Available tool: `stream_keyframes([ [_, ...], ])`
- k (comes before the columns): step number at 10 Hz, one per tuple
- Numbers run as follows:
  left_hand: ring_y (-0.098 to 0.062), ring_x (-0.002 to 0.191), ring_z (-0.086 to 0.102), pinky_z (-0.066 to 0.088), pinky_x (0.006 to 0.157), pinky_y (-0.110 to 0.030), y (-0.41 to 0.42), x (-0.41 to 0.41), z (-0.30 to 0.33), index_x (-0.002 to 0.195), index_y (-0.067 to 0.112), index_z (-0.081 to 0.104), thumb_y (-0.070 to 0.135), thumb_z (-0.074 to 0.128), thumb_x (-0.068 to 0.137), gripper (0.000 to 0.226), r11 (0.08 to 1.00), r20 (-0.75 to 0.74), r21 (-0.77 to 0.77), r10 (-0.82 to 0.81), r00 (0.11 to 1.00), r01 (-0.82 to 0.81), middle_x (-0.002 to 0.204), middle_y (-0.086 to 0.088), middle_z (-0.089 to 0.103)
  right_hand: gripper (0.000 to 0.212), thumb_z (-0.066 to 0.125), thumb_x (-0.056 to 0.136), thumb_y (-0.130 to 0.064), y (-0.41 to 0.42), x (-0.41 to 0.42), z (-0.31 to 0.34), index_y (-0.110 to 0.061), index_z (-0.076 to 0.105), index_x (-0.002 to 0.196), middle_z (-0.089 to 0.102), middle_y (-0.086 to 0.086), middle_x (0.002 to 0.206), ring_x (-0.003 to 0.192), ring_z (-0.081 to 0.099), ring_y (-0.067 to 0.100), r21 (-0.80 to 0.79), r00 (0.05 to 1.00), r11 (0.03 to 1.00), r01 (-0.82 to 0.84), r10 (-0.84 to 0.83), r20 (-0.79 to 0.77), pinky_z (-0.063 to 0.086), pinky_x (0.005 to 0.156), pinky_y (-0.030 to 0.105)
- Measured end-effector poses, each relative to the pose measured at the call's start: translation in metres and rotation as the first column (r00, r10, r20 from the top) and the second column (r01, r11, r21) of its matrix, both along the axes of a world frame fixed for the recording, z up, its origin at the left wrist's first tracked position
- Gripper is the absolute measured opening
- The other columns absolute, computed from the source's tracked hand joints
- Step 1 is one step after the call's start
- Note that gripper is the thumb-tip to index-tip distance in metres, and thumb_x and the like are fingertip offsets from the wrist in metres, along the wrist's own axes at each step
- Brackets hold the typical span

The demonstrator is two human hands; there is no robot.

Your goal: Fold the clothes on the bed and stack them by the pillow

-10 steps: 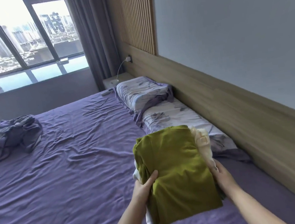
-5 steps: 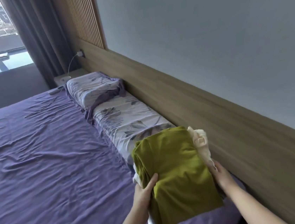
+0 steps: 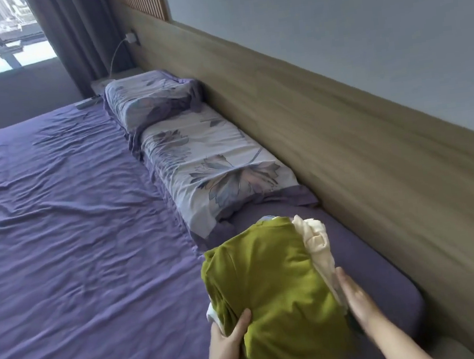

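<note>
Between both hands: soft folded stack (image 3: 273, 278), olive green on top, cream layers beneath. Left hand (image 3: 228, 348) gripping, thumb over; right hand (image 3: 358, 298) pressing flat, fingers together.

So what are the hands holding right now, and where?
Both hold the folded stack, olive garment on top: left hand grips its near-left edge, right hand its right side.
</note>
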State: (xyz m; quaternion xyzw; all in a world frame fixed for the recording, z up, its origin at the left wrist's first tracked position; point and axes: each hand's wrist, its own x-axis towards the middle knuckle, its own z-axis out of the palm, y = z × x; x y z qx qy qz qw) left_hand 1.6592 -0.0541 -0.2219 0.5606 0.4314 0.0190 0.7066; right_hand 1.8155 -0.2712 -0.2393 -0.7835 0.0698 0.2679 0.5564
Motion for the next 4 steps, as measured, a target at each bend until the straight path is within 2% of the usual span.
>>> stream_keyframes([
  [1,-0.016,0.108,0.057,0.042,0.095,-0.032,-0.001,0.004,-0.008,0.126,0.031,0.042,0.053,0.08,0.046,0.091,1.0,-0.046,0.003,0.016,0.999,-0.015,0.116,0.007,0.06,0.058,0.035,0.094,-0.047,-0.005,0.0,-0.012,-0.014,0.039,0.14,0.036,0.004,0.148,0.137,0.032,0.019,-0.028,1.0,0.999,0.027,-0.027,-0.003,0.023,0.106,0.027],
  [2,-0.021,0.11,0.057,0.045,0.099,-0.038,0.0,0.003,-0.007,0.12,0.028,0.042,0.052,0.08,0.049,0.084,0.999,-0.11,-0.041,-0.013,0.994,0.009,0.117,0.002,0.06,0.058,0.032,0.094,-0.051,-0.006,-0.001,-0.008,-0.019,0.037,0.142,0.036,0.002,0.149,0.138,0.031,0.021,-0.09,0.999,0.995,-0.035,0.034,-0.002,0.023,0.11,0.033],
  [3,-0.025,0.107,0.059,0.046,0.096,-0.037,0.007,-0.001,0.011,0.125,0.007,0.051,0.044,0.084,0.06,0.082,0.999,-0.211,-0.042,-0.036,0.977,0.028,0.117,-0.009,0.063,0.06,0.03,0.093,-0.056,-0.003,-0.001,0.017,-0.02,0.041,0.139,0.041,0.003,0.146,0.135,0.036,0.025,-0.207,0.996,0.975,-0.087,0.086,-0.012,0.029,0.108,0.035],
  [4,-0.025,0.103,0.057,0.042,0.081,-0.03,0.009,-0.008,0.044,0.126,0.002,0.049,0.042,0.078,0.061,0.081,0.996,-0.321,0.087,-0.006,0.947,0.035,0.114,-0.01,0.06,0.059,0.031,0.092,-0.059,-0.001,-0.009,0.052,-0.02,0.051,0.132,0.053,0.006,0.136,0.127,0.046,0.027,-0.345,0.992,0.93,-0.126,0.125,-0.025,0.036,0.097,0.031],
])
